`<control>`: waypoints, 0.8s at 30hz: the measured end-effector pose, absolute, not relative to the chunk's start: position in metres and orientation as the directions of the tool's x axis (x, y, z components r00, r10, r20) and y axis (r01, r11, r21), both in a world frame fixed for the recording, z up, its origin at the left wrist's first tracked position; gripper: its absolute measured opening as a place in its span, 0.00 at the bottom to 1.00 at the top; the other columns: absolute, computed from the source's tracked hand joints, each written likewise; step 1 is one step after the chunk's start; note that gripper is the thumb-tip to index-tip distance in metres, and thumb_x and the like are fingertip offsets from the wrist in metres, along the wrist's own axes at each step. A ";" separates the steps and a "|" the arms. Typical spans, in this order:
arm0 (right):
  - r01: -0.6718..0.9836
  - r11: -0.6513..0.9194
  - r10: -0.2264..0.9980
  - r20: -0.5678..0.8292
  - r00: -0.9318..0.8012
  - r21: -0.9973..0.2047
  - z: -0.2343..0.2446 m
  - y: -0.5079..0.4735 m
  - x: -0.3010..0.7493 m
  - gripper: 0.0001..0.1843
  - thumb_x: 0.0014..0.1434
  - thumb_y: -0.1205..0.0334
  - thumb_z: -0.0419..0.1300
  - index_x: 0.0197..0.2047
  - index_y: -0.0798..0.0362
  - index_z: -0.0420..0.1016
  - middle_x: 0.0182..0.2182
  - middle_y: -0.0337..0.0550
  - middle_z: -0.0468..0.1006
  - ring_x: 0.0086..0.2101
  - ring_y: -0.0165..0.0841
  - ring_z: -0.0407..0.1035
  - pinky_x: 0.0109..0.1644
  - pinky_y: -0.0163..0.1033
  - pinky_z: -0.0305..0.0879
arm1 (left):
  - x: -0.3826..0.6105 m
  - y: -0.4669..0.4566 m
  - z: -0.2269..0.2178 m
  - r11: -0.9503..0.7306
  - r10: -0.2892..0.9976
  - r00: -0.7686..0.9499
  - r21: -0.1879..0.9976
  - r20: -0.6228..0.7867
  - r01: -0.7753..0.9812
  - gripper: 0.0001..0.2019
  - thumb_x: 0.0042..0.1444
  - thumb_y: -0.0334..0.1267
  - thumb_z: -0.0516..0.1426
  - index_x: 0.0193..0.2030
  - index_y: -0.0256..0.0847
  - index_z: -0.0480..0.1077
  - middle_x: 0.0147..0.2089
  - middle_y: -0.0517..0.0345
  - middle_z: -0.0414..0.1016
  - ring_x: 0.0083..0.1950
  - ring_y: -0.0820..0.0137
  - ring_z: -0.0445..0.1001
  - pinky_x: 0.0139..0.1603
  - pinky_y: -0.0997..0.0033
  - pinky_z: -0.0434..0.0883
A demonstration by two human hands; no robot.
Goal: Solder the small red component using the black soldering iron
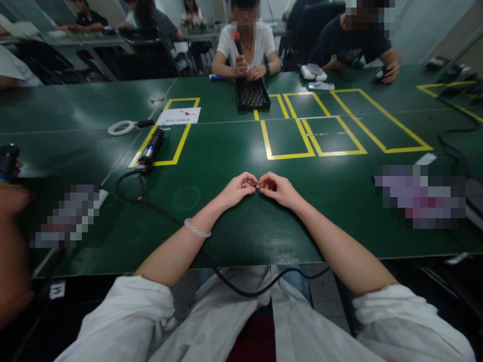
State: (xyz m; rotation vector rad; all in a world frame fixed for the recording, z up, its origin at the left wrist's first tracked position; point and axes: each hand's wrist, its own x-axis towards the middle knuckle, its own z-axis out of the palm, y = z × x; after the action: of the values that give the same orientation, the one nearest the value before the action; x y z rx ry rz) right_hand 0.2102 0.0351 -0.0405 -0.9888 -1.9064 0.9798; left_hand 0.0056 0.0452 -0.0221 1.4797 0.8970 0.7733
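Observation:
My left hand [241, 187] and my right hand [277, 189] meet at the middle of the green table [226, 226], fingertips almost touching. Between them is a tiny part [258, 186] with orange-red and silvery bits, pinched from both sides. Its kind is too small to make out, and the fingers cover most of it. Both hands are closed in a pinch, the right one on the orange-red end. A pale bangle [197, 229] circles my left wrist.
A black corded cylindrical tool [151, 148] lies left, its cable [234, 289] looping before me. A white printed sheet [179, 116] is behind it. Yellow tape frames [290, 157] mark the table. Across, a person handles a red-tipped tool over a black tray [253, 95]. Blurred-out flat objects lie at both sides.

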 end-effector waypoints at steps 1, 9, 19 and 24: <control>0.292 0.410 0.870 0.274 -0.410 -0.864 -0.040 0.035 0.210 0.08 0.57 0.63 0.62 0.41 0.53 0.72 0.30 0.37 0.74 0.28 0.28 0.66 0.33 0.34 0.61 | 0.006 0.045 -0.022 -0.024 0.874 0.485 0.994 -0.029 0.102 0.14 0.47 0.29 0.61 0.42 0.33 0.68 0.39 0.56 0.73 0.36 0.76 0.70 0.40 0.73 0.66; 0.313 0.432 0.863 0.287 -0.416 -0.846 -0.040 0.034 0.209 0.07 0.57 0.64 0.62 0.41 0.53 0.72 0.31 0.38 0.75 0.29 0.28 0.67 0.34 0.34 0.62 | 0.006 0.045 -0.022 -0.032 0.874 0.485 0.993 -0.028 0.114 0.14 0.48 0.30 0.60 0.42 0.34 0.67 0.40 0.56 0.73 0.35 0.76 0.69 0.39 0.74 0.65; 0.346 0.465 0.854 0.310 -0.418 -0.815 -0.041 0.035 0.209 0.08 0.58 0.64 0.61 0.42 0.52 0.72 0.32 0.38 0.74 0.29 0.28 0.66 0.34 0.35 0.62 | 0.006 0.044 -0.026 -0.069 0.874 0.486 0.987 -0.010 0.143 0.13 0.48 0.32 0.60 0.42 0.35 0.67 0.39 0.55 0.72 0.35 0.76 0.68 0.37 0.75 0.65; 0.355 0.461 0.870 0.336 -0.360 -0.813 -0.042 0.037 0.211 0.07 0.58 0.62 0.62 0.40 0.52 0.74 0.36 0.41 0.74 0.30 0.29 0.68 0.35 0.36 0.63 | 0.002 0.049 -0.025 -0.094 0.866 0.500 0.982 -0.001 0.165 0.15 0.52 0.39 0.61 0.45 0.36 0.67 0.41 0.53 0.73 0.38 0.72 0.72 0.41 0.71 0.68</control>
State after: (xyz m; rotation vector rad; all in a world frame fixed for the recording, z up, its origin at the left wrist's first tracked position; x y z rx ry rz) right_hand 0.2109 0.0375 -0.0424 -1.0251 -1.9205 0.8249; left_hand 0.0020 0.0490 -0.0250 1.5798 0.9128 0.7525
